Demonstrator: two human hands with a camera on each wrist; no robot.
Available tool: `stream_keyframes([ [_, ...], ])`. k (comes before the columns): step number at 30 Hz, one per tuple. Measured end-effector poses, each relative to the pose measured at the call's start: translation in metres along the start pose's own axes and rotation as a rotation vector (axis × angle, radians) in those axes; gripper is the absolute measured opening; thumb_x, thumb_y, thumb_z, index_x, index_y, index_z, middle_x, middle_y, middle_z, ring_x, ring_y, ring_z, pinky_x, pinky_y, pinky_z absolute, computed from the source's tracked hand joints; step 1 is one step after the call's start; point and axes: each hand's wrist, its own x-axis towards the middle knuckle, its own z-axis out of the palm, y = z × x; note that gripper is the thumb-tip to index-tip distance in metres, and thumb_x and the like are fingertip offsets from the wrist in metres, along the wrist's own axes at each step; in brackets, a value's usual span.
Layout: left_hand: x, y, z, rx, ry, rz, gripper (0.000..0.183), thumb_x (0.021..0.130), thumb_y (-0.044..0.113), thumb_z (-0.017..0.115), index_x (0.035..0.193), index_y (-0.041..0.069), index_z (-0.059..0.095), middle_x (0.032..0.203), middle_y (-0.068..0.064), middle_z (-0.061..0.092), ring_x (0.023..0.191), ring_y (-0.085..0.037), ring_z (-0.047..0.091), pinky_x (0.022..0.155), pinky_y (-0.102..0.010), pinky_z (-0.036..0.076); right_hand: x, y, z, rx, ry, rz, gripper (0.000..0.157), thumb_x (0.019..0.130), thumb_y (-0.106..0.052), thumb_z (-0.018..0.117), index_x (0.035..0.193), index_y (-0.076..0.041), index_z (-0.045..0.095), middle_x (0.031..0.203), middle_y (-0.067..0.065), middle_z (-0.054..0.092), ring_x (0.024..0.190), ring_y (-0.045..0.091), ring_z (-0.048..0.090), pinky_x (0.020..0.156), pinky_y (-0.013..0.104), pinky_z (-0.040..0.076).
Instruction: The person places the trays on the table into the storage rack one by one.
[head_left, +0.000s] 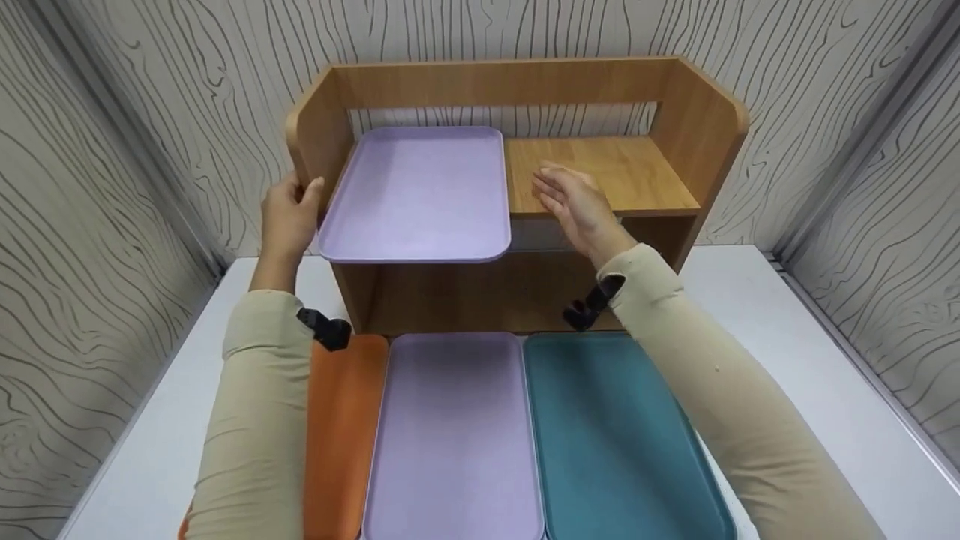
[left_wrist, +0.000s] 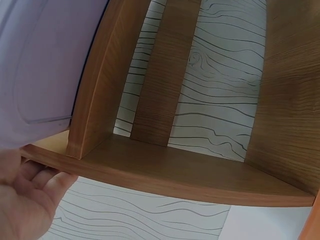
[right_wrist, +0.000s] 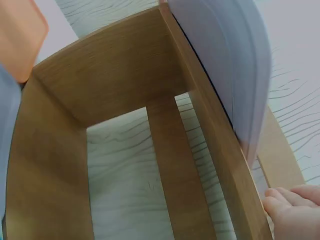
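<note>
A wooden desktop shelf [head_left: 502, 82] stands against the back wall, with a lilac tray [head_left: 424, 195] flat on the left half of its upper board. The tray's front edge juts out past the board. My left hand [head_left: 289, 217] holds the front edge of the left side panel [head_left: 321, 131], thumb on the inner side beside the tray, fingers around the outside. In the left wrist view those fingers [left_wrist: 57, 185] lie against the panel's outer face. My right hand [head_left: 576, 201] is over the bare right half of the upper board, right of the tray, fingers relaxed and holding nothing.
On the white table [head_left: 750, 300] before the shelf lie an orange tray [head_left: 345, 442], a second lilac tray [head_left: 455, 442] and a teal tray [head_left: 622, 435], side by side. Wood-patterned walls [head_left: 97, 150] enclose the table. The shelf's lower compartment [head_left: 465, 292] sits beneath the upper board.
</note>
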Motion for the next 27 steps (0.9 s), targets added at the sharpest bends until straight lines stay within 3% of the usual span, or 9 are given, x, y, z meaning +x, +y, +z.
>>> stream_keyframes([
  [7,-0.001,-0.004,-0.001,-0.015,0.001,0.003,0.038,0.099,0.026,0.046,0.123,-0.002,0.057,0.116,-0.016,0.062,0.093,-0.019,0.053,0.084,-0.030,0.043,-0.049,0.011,-0.036,-0.032,-0.093,-0.119,0.049,0.099,-0.012,0.043,0.140,0.011,0.030,0.145,0.027,0.033,0.131,0.031,0.039,0.107,0.033,0.032],
  [11,0.000,-0.003,-0.003,-0.014,0.001,-0.003,0.039,0.099,0.027,0.045,0.124,-0.001,0.056,0.117,-0.016,0.061,0.095,-0.019,0.053,0.086,-0.031,0.043,-0.075,0.022,-0.061,-0.154,-0.111,-0.131,0.050,0.098,-0.016,0.048,0.141,0.007,0.034,0.142,0.017,0.043,0.127,0.020,0.047,0.105,0.031,0.034],
  [16,0.001,-0.001,-0.003,-0.018,-0.010,0.002,0.039,0.099,0.026,0.045,0.125,-0.001,0.055,0.119,-0.016,0.061,0.097,-0.019,0.053,0.087,-0.031,0.043,-0.103,0.034,-0.089,-0.307,-0.099,-0.138,0.051,0.098,-0.019,0.051,0.141,0.005,0.036,0.137,0.006,0.051,0.124,0.013,0.049,0.100,0.025,0.038],
  [21,0.002,-0.001,-0.003,-0.020,-0.001,0.001,0.038,0.099,0.025,0.044,0.126,0.000,0.055,0.119,-0.016,0.061,0.096,-0.019,0.054,0.086,-0.030,0.044,-0.125,0.047,-0.109,-0.379,-0.080,-0.147,0.051,0.098,-0.019,0.049,0.141,0.005,0.035,0.138,0.004,0.050,0.124,0.012,0.048,0.098,0.021,0.039],
  [27,0.001,-0.001,0.001,-0.010,0.013,0.014,0.036,0.099,0.023,0.045,0.123,-0.002,0.056,0.118,-0.016,0.062,0.096,-0.020,0.055,0.086,-0.030,0.044,-0.149,0.071,-0.133,-0.438,-0.041,-0.154,0.049,0.100,-0.016,0.046,0.140,0.008,0.034,0.131,-0.008,0.054,0.121,0.006,0.051,0.096,0.019,0.039],
])
